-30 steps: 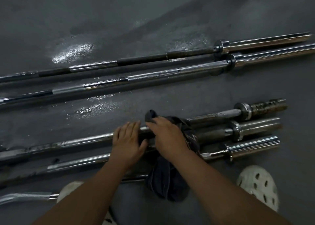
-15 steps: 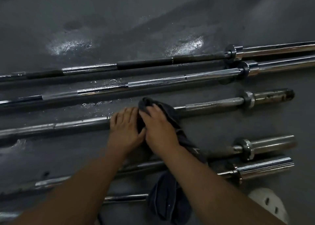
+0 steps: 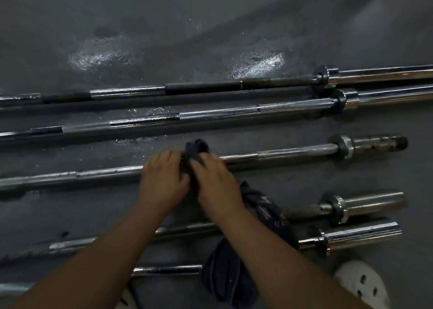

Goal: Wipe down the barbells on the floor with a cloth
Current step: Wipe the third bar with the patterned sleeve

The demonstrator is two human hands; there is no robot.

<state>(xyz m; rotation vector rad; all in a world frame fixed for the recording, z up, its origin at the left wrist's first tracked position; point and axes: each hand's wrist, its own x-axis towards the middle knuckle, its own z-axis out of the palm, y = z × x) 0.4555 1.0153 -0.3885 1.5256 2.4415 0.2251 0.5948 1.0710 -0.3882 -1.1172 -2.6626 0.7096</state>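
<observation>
Gripping the dark cloth [image 3: 196, 147] with the right hand [image 3: 216, 186], fingers curled over it where it wraps the shaft of the middle barbell [image 3: 293, 153]; the rest of the cloth trails back under the right wrist, across the nearer bars, toward the person. Left hand [image 3: 164, 183] sits just beside the right, touching it, fingers laid fairly straight across the same shaft, pressing on it, not closed round anything as far as the blur shows. Middle barbell lies on the grey floor [image 3: 210, 27], running left to right, with a rusty sleeve at its right end. Far barbell [image 3: 201, 89] and second barbell [image 3: 218, 115] lie beyond it, close together. Fourth barbell [image 3: 365, 202] and nearest barbell [image 3: 360, 236] lie closer to the person. Wet patches [image 3: 98, 56] glint on the floor. White perforated shoe [image 3: 360, 283] at bottom right
</observation>
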